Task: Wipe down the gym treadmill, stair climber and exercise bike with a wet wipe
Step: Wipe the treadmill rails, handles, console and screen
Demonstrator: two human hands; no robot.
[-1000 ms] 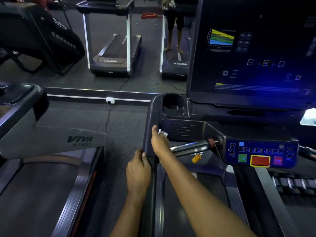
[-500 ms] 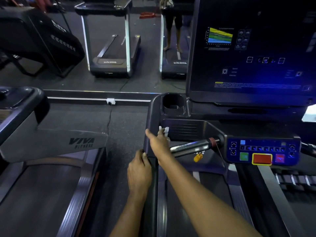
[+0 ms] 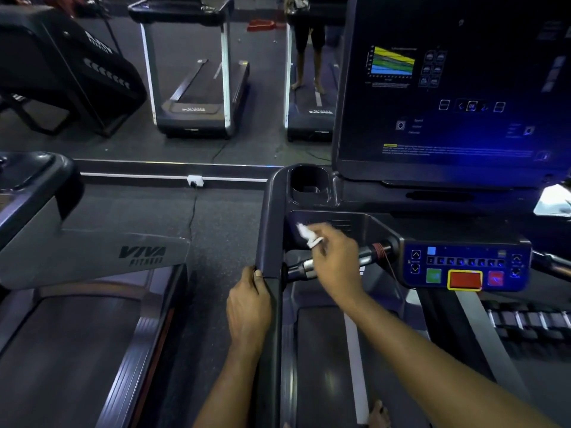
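Right hand (image 3: 335,257) at frame centre, a bit blurred; we see its fingers curled, pinching the white wet wipe (image 3: 307,234) at the grey vented panel (image 3: 343,223) of the treadmill (image 3: 432,177), below the cup holder (image 3: 309,183). Left hand (image 3: 248,307), lower centre, we see gripping the side rail (image 3: 269,230), fingers closed round it

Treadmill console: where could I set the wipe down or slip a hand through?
Free: the black rounded cup holder left of the screen, and the dark ledge between it and the white object. Crowded: the chrome handlebar, where the right hand with the white wipe sits beside the blue button panel.
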